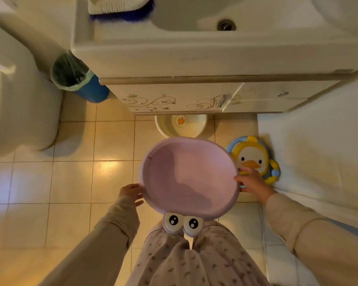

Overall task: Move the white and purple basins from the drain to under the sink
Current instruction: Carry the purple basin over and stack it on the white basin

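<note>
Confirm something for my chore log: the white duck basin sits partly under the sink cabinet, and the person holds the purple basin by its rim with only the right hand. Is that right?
Not quite. The head view shows both hands on the purple basin: the left hand at one side of its rim, the right hand at the other. The white duck basin does sit partly under the sink cabinet.

The larger basin (189, 176) is held above the floor (70, 182), between both hands. The smaller basin (181, 124) sits behind it, partly under the sink cabinet (174, 100). The bin (77, 77) stands left of the cabinet.
</note>
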The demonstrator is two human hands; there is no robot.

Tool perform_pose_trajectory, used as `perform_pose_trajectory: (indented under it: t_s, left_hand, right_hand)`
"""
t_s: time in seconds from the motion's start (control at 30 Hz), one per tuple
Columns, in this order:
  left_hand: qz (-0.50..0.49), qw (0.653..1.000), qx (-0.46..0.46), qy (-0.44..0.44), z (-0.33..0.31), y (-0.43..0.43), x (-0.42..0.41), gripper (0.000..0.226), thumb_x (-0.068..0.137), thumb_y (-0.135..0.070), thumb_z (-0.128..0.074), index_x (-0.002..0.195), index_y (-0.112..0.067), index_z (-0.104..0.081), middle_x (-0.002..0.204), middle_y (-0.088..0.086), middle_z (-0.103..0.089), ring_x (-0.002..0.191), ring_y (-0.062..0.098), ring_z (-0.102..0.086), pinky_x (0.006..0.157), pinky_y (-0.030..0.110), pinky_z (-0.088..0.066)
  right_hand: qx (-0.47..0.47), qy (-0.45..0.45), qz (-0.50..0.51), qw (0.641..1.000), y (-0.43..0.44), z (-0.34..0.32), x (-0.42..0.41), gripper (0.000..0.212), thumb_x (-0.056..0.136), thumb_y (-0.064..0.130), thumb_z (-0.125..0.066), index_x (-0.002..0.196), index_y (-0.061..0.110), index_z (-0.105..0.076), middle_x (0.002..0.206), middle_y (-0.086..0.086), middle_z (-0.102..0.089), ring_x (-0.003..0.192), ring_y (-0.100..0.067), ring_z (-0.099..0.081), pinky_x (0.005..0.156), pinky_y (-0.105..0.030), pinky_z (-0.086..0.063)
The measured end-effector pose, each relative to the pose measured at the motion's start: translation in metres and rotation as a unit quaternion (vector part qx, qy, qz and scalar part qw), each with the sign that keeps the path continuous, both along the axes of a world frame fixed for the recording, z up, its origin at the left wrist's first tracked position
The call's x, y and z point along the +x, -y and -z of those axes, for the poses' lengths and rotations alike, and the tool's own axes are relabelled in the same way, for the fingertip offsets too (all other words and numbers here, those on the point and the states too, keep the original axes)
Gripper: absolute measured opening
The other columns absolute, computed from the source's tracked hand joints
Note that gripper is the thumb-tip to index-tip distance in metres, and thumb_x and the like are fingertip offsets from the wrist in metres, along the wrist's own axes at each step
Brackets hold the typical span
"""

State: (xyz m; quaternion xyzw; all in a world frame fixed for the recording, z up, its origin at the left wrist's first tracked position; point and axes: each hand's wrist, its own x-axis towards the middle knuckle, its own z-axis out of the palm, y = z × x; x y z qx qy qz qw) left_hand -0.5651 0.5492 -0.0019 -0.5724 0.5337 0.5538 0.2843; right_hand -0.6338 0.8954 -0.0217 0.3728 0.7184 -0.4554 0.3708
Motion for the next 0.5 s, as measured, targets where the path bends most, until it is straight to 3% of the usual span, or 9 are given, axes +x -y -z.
perform_pose_trajectory:
  t_s: [0.13,0.3,0.43,0.5]
  left_hand:
    - [0.003,0.999,0.015,0.033,0.037,-0.002,0.000,0.040,0.086,0.003,-0.056,0.126,0.007,-0.051,0.078,0.010,-0.059,0.070,0.025,-0.056,0.064,0.032,-0.045]
    - [-0.001,0.998,0.013,0.057,0.112,-0.007,-0.013,0.042,0.085,0.001,-0.058,0.126,0.005,-0.051,0.084,0.014,-0.060,0.088,0.029,-0.055,0.064,0.032,-0.047]
    - [0.016,0.997,0.014,0.069,0.189,-0.008,-0.030,0.040,0.087,-0.002,-0.057,0.126,0.005,-0.051,0.091,0.013,-0.060,0.078,0.027,-0.057,0.063,0.031,-0.046]
    - [0.025,0.997,0.013,0.071,0.229,-0.010,-0.044,0.043,0.087,-0.001,-0.056,0.129,0.005,-0.050,0.099,0.015,-0.058,0.081,0.027,-0.057,0.062,0.031,-0.046]
  right_hand:
    - [0.028,0.035,-0.031,0.999,-0.001,0.036,0.000,0.039,0.079,-0.004,-0.063,0.117,-0.005,-0.059,0.118,-0.025,-0.063,0.107,-0.044,-0.060,0.087,-0.055,-0.053]
    - [0.064,0.092,-0.035,0.993,-0.001,0.113,0.001,0.032,0.077,-0.003,-0.068,0.106,-0.014,-0.064,0.111,-0.030,-0.066,0.104,-0.045,-0.063,0.090,-0.055,-0.051]
    - [0.051,0.107,0.009,0.993,0.002,0.195,-0.015,0.025,0.079,-0.004,-0.065,0.104,-0.003,-0.064,0.101,-0.021,-0.064,0.092,-0.037,-0.062,0.078,-0.040,-0.052]
    - [0.058,0.103,0.010,0.993,0.006,0.236,-0.034,0.006,0.082,-0.003,-0.063,0.083,0.003,-0.063,0.087,-0.017,-0.061,0.081,-0.030,-0.058,0.065,-0.028,-0.052]
